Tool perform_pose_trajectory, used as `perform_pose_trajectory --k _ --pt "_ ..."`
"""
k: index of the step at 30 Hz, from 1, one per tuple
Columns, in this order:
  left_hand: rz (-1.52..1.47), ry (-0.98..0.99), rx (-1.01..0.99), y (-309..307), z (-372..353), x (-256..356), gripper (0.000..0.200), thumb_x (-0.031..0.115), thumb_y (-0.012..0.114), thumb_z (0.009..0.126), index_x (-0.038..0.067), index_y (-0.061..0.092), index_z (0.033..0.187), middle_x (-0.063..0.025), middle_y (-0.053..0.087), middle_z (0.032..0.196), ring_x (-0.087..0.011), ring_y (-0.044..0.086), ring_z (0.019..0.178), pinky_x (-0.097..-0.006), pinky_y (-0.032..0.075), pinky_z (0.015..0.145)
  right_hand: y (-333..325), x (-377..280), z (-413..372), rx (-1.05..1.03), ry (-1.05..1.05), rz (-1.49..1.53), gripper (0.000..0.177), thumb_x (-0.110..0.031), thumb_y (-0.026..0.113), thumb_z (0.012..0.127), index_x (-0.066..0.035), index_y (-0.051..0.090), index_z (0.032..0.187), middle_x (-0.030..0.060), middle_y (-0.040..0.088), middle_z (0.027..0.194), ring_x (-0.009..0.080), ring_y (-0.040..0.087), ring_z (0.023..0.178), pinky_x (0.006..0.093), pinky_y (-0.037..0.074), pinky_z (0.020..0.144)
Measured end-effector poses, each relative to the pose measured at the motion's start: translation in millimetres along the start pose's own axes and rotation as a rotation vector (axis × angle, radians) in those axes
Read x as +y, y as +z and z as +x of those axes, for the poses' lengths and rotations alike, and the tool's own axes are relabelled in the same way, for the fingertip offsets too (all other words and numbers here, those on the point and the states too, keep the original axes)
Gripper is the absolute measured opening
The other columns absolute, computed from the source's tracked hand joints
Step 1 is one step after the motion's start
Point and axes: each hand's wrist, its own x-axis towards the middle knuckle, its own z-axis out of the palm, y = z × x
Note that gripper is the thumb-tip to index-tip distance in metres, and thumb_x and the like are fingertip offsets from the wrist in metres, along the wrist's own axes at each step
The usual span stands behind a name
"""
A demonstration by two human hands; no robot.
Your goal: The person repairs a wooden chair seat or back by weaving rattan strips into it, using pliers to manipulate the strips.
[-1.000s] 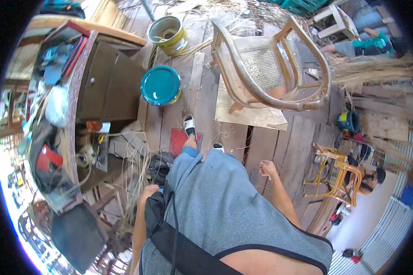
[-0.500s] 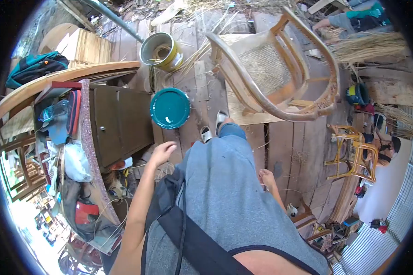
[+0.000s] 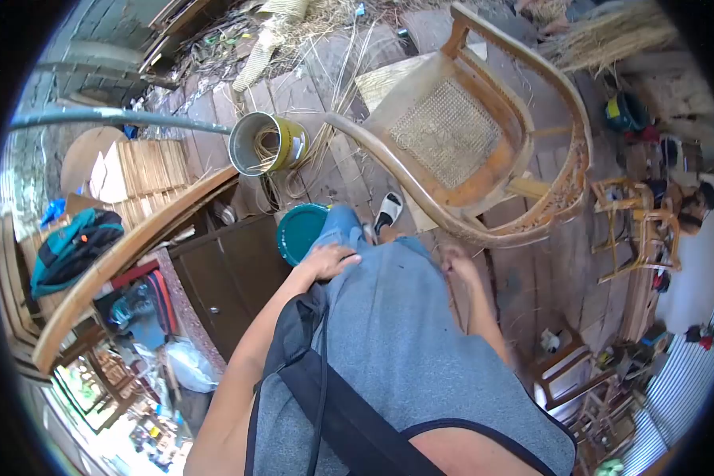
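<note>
My left hand hangs low in front of me, its fingers stretched out over the edge of my grey top, with nothing held. Just beyond it, partly hidden by my leg, is a round teal tub on the floorboards. On the other side of my body, my right hand is smeared by motion, so its fingers are unclear. A wooden armchair with a woven cane seat stands ahead, its curved rail nearest to my right hand.
A yellow bucket holding coiled cane strips stands beyond the tub. To the left are a brown cabinet, a long curved wooden piece and a teal backpack. Another person sits at far right near a cane chair frame.
My view has shifted forward and turned, bringing the armchair and bucket closer. My left hand has swung inward toward my thigh. My right hand has moved up slightly and blurred.
</note>
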Motion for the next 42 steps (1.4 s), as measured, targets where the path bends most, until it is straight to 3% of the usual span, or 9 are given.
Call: perform_pose_trajectory --k 4,9,15,23,25,29,32,35,42 --pt "0.237 0.043 -0.151 -51.6 33.5 -2.0 0.068 0.067 0.035 0.092 0.019 0.051 0.136 -0.0071 0.044 0.145 -0.0367 0.027 0.140 -0.0459 0.023 0.114 59.3 -9.6 43.8 -0.065 -0.059 -0.232 0.040 -0.023 0.055 0.092 -0.004 0.055 0.128 0.0146 0.066 0.105 0.0235 0.064 0.097 0.0339 0.050 0.083" --pt "0.450 0.152 -0.366 -78.1 80.6 -43.0 0.064 0.064 0.039 0.091 0.016 0.058 0.128 -0.0113 0.054 0.134 -0.0357 0.039 0.133 -0.0453 0.030 0.110 148.1 14.8 82.8 -0.210 0.014 -0.687 0.058 -0.044 0.048 0.092 -0.019 0.041 0.144 0.0130 0.024 0.156 0.0389 0.023 0.142 0.0491 0.022 0.114" --pt "0.616 0.294 -0.783 -133.5 117.8 -89.1 0.041 0.038 0.055 0.083 0.014 0.064 0.114 -0.0194 0.065 0.110 -0.0373 0.062 0.103 -0.0451 0.049 0.086 239.6 -16.8 37.6 -0.047 0.025 -0.552 0.052 -0.045 0.048 0.092 -0.029 0.043 0.141 0.0067 0.027 0.154 0.0384 0.020 0.142 0.0639 0.017 0.110" --pt "0.691 0.062 -1.018 -162.4 141.0 -70.9 0.046 0.041 0.056 0.083 0.015 0.057 0.120 -0.0133 0.061 0.123 -0.0337 0.055 0.117 -0.0463 0.043 0.095 287.4 -29.8 9.7 0.018 -0.184 -0.571 0.040 -0.038 0.043 0.096 -0.024 0.056 0.131 0.0061 0.041 0.146 0.0262 0.027 0.141 0.0690 0.012 0.108" --pt "0.928 0.469 -0.669 -162.3 159.4 -94.3 0.051 0.044 0.052 0.088 0.016 0.050 0.130 -0.0094 0.048 0.139 -0.0298 0.042 0.132 -0.0525 0.034 0.104 282.2 14.3 40.1 0.144 -0.208 -0.503 0.041 -0.040 0.043 0.095 -0.022 0.059 0.128 0.0067 0.043 0.144 0.0269 0.027 0.141 0.0689 0.012 0.108" --pt "1.108 0.359 -0.608 -149.0 192.8 -127.9 0.055 0.046 0.048 0.092 0.017 0.042 0.139 -0.0072 0.036 0.148 -0.0286 0.029 0.139 -0.0582 0.026 0.107 252.2 49.9 88.4 0.323 -0.155 -0.657 0.042 -0.042 0.042 0.095 -0.022 0.059 0.128 0.0092 0.048 0.141 0.0283 0.033 0.138 0.0658 0.015 0.109" --pt "1.164 0.286 -0.607 -138.3 224.3 -105.2 0.056 0.045 0.049 0.091 0.016 0.043 0.140 -0.0069 0.038 0.148 -0.0298 0.031 0.138 -0.0553 0.026 0.109 207.0 57.5 99.7 -0.130 0.124 -0.523 0.042 -0.040 0.043 0.094 -0.021 0.058 0.128 0.0119 0.048 0.140 0.0307 0.039 0.134 0.0579 0.022 0.110" --pt "0.598 0.349 -0.697 -143.7 281.7 -180.8 0.059 0.048 0.043 0.095 0.011 0.040 0.142 -0.0143 0.041 0.145 -0.0331 0.037 0.134 -0.0525 0.027 0.111 185.2 86.0 114.3 -0.089 0.065 -0.524 0.038 -0.036 0.046 0.092 -0.019 0.060 0.123 0.0116 0.052 0.132 0.0305 0.043 0.128 0.0564 0.025 0.108" --pt "0.863 0.318 -0.507 -157.7 288.6 -125.9 0.050 0.043 0.049 0.091 0.011 0.050 0.130 -0.0149 0.048 0.136 -0.0309 0.043 0.128 -0.0515 0.029 0.108 184.8 112.8 140.9 0.290 -0.240 -0.608 0.030 -0.026 0.053 0.085 -0.014 0.064 0.110 0.0111 0.059 0.115 0.0301 0.052 0.114 0.0527 0.033 0.103"
